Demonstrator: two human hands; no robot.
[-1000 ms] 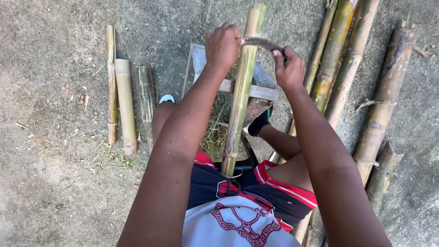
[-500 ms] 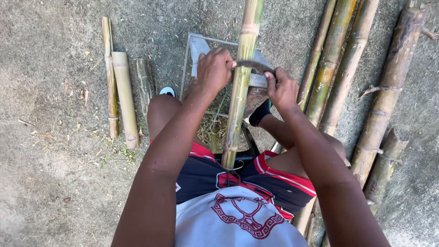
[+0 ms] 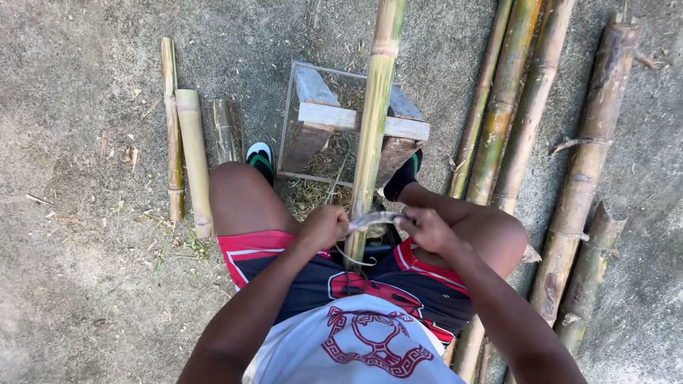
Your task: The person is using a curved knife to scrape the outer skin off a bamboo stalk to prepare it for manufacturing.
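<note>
A long green-yellow bamboo pole (image 3: 375,107) slopes from between my knees up over a small wooden stand (image 3: 353,121). A curved metal blade (image 3: 375,219) lies across the pole's near end. My left hand (image 3: 324,227) grips the blade's left end and my right hand (image 3: 425,227) grips its right end, both close to my lap. A thin pale strip curls off the pole under the blade. My bare knees flank the pole.
Three short bamboo pieces (image 3: 192,153) lie on the concrete ground to the left. Several long bamboo poles (image 3: 530,121) lie to the right, the outermost thick and brown (image 3: 587,178). Shavings litter the ground under the stand. My sandalled feet (image 3: 260,158) rest by the stand.
Both hands have drawn the blade down the pole toward my body, from near the stand's top to just above my lap. The view has tilted down with them.
</note>
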